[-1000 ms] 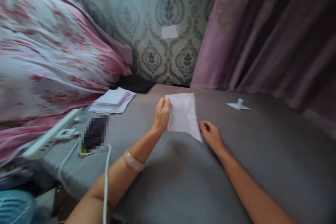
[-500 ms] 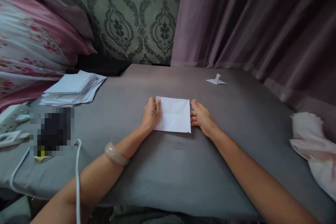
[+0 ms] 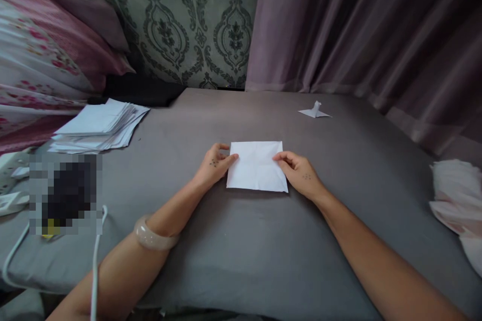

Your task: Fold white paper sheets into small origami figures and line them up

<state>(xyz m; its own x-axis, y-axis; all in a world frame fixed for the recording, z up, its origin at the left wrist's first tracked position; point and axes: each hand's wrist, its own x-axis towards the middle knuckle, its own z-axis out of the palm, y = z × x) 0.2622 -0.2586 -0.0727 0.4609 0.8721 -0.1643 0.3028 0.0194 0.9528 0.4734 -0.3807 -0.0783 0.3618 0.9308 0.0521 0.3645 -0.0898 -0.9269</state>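
Observation:
A square sheet of white paper (image 3: 256, 166) with faint crease lines lies in front of me, close to the grey cloth surface. My left hand (image 3: 215, 165) holds its left edge, the thumb on top and the other fingers beside or beneath it. At the right edge, my right hand (image 3: 299, 170) pinches the paper, its thumb and forefinger meeting near the upper right side. The fingertips under the sheet are hidden. Farther back to the right stands a small folded white paper figure (image 3: 315, 110), apart from both hands.
A stack of white paper (image 3: 98, 123) sits at the back left. Nearer are a blurred-out dark object (image 3: 73, 190), a white power strip (image 3: 15, 165) and a white cable (image 3: 95, 266). Pale crumpled cloth (image 3: 457, 195) lies at the right edge. Curtains (image 3: 339, 30) hang behind.
The sheet has shifted slightly right. My right hand has turned from lying open beside the edge to pinching it. My left thumb now rests on the left edge.

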